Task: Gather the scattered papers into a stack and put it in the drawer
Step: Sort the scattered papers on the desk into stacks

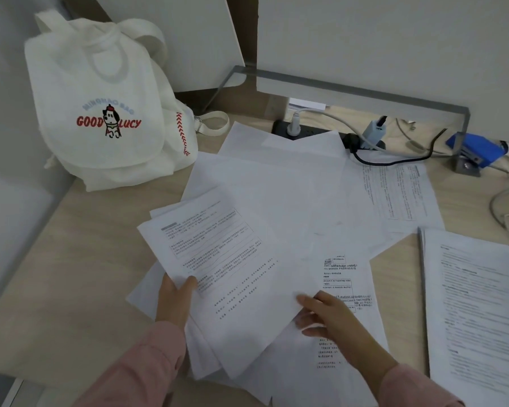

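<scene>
While printed sheets lie fanned across the pale wooden desk, the left hand at lower centre of the frame pinches a small sheaf of papers, thumb on top of the printed page and fingers hidden beneath it. Just right of it, the right hand rests flat on a printed sheet with its fingers slightly spread, fingertips touching the lower edge of the held sheaf. Blank and printed loose sheets overlap one another through the middle of the frame, reaching a black power strip at upper centre. Another thick stack of printed pages sits apart at the right edge. A white canvas backpack lettered "GOOD LUCY" stands at upper left, and a blue stapler lies at upper right. Both sleeves are pink.
</scene>
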Available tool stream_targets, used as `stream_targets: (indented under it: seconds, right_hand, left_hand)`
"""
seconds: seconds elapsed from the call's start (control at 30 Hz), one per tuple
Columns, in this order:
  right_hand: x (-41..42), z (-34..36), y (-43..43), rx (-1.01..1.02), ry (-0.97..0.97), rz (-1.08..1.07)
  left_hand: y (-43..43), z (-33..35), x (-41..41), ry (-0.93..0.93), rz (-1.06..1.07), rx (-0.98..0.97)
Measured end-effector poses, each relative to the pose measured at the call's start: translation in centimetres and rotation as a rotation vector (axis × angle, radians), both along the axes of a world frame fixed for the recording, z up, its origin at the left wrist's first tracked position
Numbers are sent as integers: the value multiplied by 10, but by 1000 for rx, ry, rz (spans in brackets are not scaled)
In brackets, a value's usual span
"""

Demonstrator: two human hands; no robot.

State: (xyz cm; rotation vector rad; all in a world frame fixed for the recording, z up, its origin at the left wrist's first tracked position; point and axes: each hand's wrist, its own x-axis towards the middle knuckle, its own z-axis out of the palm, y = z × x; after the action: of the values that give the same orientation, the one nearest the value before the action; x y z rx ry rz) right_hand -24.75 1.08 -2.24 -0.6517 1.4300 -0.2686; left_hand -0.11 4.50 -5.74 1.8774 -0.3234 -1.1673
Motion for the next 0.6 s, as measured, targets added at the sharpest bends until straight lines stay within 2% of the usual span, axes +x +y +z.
stream_targets:
  seconds: [0.07, 0.17, 0.23, 0.3, 0.37, 0.4, 0.47, 0.6]
  right_hand:
    - [-1, 1, -1, 27, -24, 164]
    - [3, 3, 2, 139, -64, 536]
    - [3, 0, -4, 101, -24, 524]
    - [0, -7, -17, -119, 179, 338]
    - [-5, -10, -31, -451, 507, 302]
    - [-6, -12, -38, -589, 635, 362]
    - [-5, -18, -50, -767, 745, 536]
    - [13, -30, -70, -853, 781, 870]
  left_hand:
    - [3, -3, 4, 1, 22, 9]
    - [5, -3, 7, 1, 74, 29]
    - [6, -2, 10, 0, 93, 30]
    - [7, 0, 13, -18, 88, 31]
    - [9, 0, 16, -43, 72, 43]
    - [11, -1, 18, -52, 63, 54]
    - [12, -2, 21, -63, 48, 80]
    - [13, -3, 22, -74, 21, 113]
